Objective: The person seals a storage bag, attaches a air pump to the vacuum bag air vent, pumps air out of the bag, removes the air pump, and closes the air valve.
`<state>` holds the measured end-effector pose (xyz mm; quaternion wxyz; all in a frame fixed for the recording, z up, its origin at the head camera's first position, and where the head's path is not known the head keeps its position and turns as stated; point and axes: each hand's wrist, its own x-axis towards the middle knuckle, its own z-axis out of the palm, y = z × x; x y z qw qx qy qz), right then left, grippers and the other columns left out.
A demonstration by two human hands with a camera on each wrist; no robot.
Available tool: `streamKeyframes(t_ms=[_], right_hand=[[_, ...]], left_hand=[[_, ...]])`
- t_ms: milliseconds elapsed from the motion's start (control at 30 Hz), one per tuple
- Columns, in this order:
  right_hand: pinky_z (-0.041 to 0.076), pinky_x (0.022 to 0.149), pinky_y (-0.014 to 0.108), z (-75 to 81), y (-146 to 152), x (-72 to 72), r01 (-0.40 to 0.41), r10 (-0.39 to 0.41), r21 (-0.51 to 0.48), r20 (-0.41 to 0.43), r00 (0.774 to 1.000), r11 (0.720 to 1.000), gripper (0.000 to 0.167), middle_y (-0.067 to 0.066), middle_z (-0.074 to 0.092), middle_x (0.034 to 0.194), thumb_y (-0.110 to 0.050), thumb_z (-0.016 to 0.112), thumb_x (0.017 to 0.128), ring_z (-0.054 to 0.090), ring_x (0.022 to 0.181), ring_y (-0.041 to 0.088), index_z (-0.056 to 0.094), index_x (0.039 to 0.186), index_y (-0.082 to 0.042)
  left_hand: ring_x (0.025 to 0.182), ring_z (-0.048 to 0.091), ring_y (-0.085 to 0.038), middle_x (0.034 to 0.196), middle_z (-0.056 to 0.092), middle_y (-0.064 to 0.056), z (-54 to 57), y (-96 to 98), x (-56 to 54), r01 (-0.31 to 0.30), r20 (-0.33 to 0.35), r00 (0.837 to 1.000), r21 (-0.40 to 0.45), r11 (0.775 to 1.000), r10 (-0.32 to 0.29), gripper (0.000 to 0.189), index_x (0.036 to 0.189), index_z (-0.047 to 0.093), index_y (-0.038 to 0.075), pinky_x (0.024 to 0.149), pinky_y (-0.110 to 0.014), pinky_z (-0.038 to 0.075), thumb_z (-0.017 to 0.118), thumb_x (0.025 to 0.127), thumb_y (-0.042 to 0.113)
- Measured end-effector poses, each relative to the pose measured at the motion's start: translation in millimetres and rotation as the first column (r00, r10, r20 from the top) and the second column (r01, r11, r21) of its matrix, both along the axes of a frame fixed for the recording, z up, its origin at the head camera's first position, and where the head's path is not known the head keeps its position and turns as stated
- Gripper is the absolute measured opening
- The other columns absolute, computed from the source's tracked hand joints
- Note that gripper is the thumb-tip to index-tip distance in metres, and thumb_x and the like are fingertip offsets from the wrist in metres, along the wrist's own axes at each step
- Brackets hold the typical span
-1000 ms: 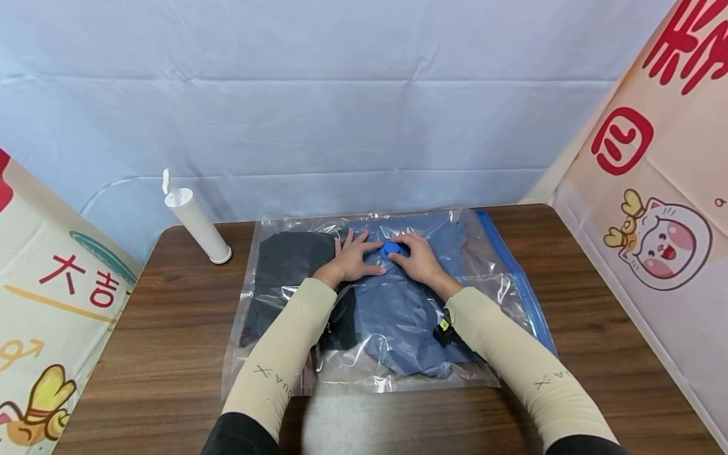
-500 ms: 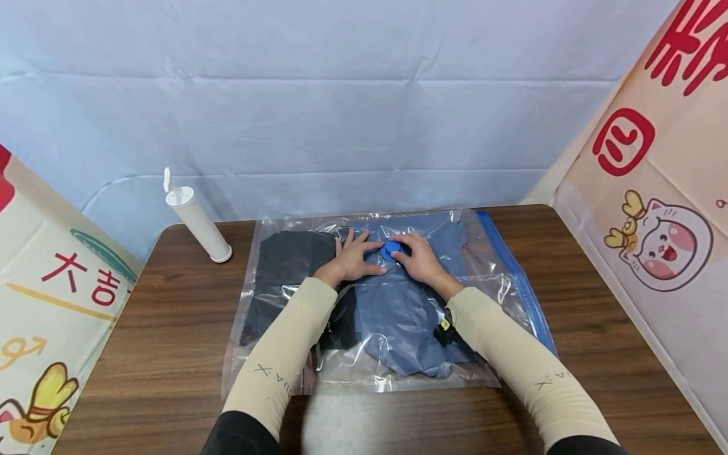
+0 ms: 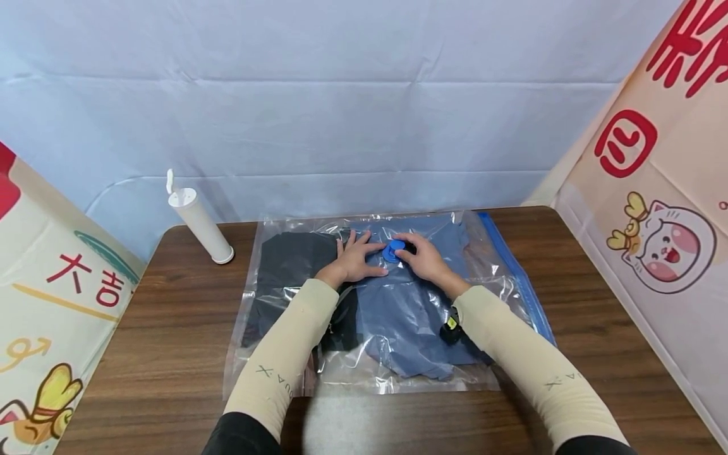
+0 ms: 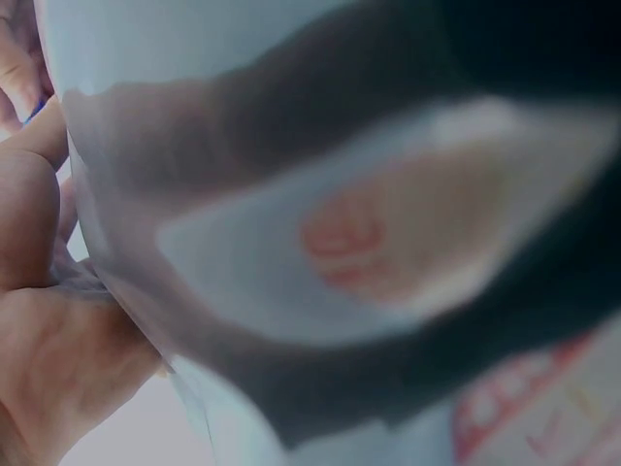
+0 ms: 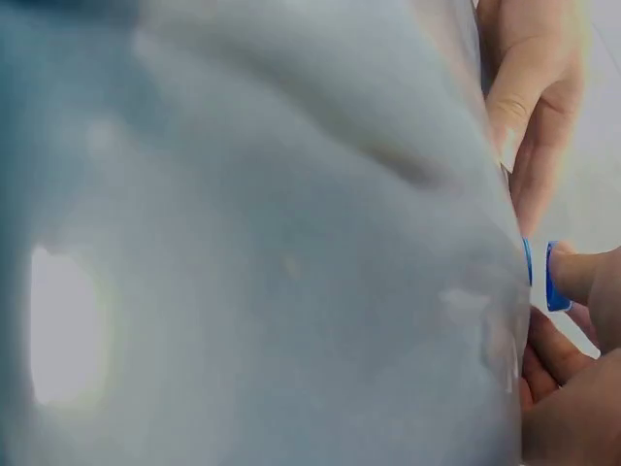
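A clear plastic storage bag (image 3: 472, 384) lies flat on the table, with dark folded clothing (image 3: 292, 259) at its left and blue clothing (image 3: 398, 316) in its middle. My left hand (image 3: 354, 260) rests on the bag with fingers spread, left of a round blue valve (image 3: 389, 256). On the valve's right side my right hand (image 3: 425, 258) pinches a blue valve cap (image 3: 397, 245) between thumb and fingers. The right wrist view shows a gap between this cap (image 5: 556, 280) and the blue valve base (image 5: 528, 262). Bag film fills most of both wrist views.
A white cylindrical hand pump (image 3: 205, 227) with its small flap raised stands at the table's back left. A blue zip edge (image 3: 514, 272) runs along the bag's right side. Printed cloths hang at left and right of the brown wooden table (image 3: 170, 354).
My right hand has drawn slightly right, and the blue cap has come up and tilted off the valve base. The left hand stays in place on the bag.
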<state>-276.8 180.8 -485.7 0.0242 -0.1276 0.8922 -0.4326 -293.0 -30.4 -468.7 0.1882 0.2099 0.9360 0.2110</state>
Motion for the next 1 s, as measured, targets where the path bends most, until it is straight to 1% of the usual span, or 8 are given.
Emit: streamKeyframes(t_ms=[100, 200, 267, 333, 400, 567, 733, 1000], right_hand=[[0.038, 0.112, 0.053, 3.9, 3.1, 0.4, -0.008, 0.009, -0.046, 0.028, 1.000, 0.999, 0.041, 0.022, 0.055, 0.143, -0.011, 0.062, 0.103, 0.051, 0.133, 0.039, 0.056, 0.143, -0.002], [0.045, 0.102, 0.051, 9.4, 7.1, 2.3, -0.044, 0.049, -0.092, 0.051, 0.998, 0.995, 0.041, 0.023, 0.060, 0.135, -0.011, 0.061, 0.103, 0.058, 0.122, 0.037, 0.056, 0.143, 0.000], [0.050, 0.094, 0.046, 12.4, 10.7, 3.6, -0.069, 0.075, -0.113, 0.053, 0.996, 0.991, 0.040, 0.023, 0.063, 0.127, -0.011, 0.061, 0.103, 0.062, 0.113, 0.035, 0.056, 0.141, 0.002], [0.052, 0.087, 0.040, 15.3, 14.8, 4.9, -0.087, 0.094, -0.128, 0.048, 0.994, 0.988, 0.040, 0.022, 0.065, 0.119, -0.011, 0.062, 0.103, 0.063, 0.105, 0.033, 0.056, 0.140, 0.003], [0.052, 0.083, 0.035, 17.7, 19.7, 6.1, -0.087, 0.093, -0.138, 0.041, 0.995, 0.987, 0.039, 0.021, 0.065, 0.115, -0.011, 0.064, 0.102, 0.064, 0.101, 0.031, 0.058, 0.139, 0.003], [0.052, 0.082, 0.027, 22.2, 35.7, 11.6, -0.056, 0.061, -0.143, 0.027, 0.998, 0.988, 0.040, 0.021, 0.067, 0.111, -0.010, 0.068, 0.099, 0.065, 0.098, 0.028, 0.060, 0.135, 0.005], [0.051, 0.081, 0.026, 31.6, 57.4, 20.8, -0.054, 0.057, -0.114, 0.025, 0.998, 0.992, 0.040, 0.019, 0.066, 0.115, -0.013, 0.067, 0.100, 0.063, 0.100, 0.025, 0.060, 0.136, 0.004], [0.051, 0.078, 0.020, 51.5, 99.9, 32.2, -0.025, 0.022, -0.099, -0.030, 0.999, 0.995, 0.039, 0.021, 0.065, 0.118, -0.015, 0.066, 0.101, 0.061, 0.096, 0.010, 0.060, 0.136, 0.001]], left_hand=[[0.155, -0.010, -0.037, 0.171, 0.009, -0.007, -0.4, 0.0, 0.0, 0.000, 0.002, 1.000, 0.000, 1.000, 0.000, 0.072, 0.157, 0.041, 0.030, 0.120, -0.062, -0.010, 0.068, 0.095, 0.052], [0.155, -0.011, -0.036, 0.171, 0.008, -0.006, -0.9, -0.2, -0.3, 0.001, 0.007, 1.000, 0.003, 1.000, -0.001, 0.072, 0.157, 0.040, 0.030, 0.120, -0.062, -0.011, 0.068, 0.095, 0.053], [0.155, -0.011, -0.036, 0.171, 0.008, -0.006, -1.6, -0.3, -0.6, 0.000, 0.013, 1.000, 0.004, 1.000, 0.000, 0.072, 0.158, 0.040, 0.030, 0.120, -0.062, -0.011, 0.068, 0.095, 0.053], [0.155, -0.011, -0.036, 0.171, 0.008, -0.006, -2.4, -0.5, -1.2, -0.003, 0.015, 1.000, 0.007, 1.000, 0.003, 0.072, 0.157, 0.040, 0.030, 0.120, -0.062, -0.011, 0.068, 0.095, 0.053], [0.155, -0.011, -0.036, 0.171, 0.008, -0.006, -2.9, -0.3, -1.7, -0.005, 0.015, 1.000, 0.010, 1.000, 0.005, 0.072, 0.157, 0.041, 0.031, 0.119, -0.062, -0.011, 0.069, 0.094, 0.053], [0.155, -0.012, -0.035, 0.171, 0.008, -0.006, -2.8, 0.1, -2.8, -0.008, 0.004, 1.000, 0.015, 1.000, 0.008, 0.073, 0.157, 0.041, 0.031, 0.120, -0.062, -0.011, 0.070, 0.094, 0.053], [0.155, -0.012, -0.035, 0.171, 0.007, -0.005, -1.2, -0.4, -1.2, -0.004, 0.006, 1.000, 0.027, 1.000, 0.004, 0.073, 0.157, 0.041, 0.030, 0.120, -0.061, -0.011, 0.070, 0.094, 0.051], [0.155, -0.010, -0.035, 0.171, 0.009, -0.006, -1.0, -2.0, 1.4, -0.003, -0.006, 1.000, 0.034, 0.999, 0.003, 0.071, 0.157, 0.042, 0.029, 0.120, -0.062, -0.011, 0.070, 0.094, 0.050]])
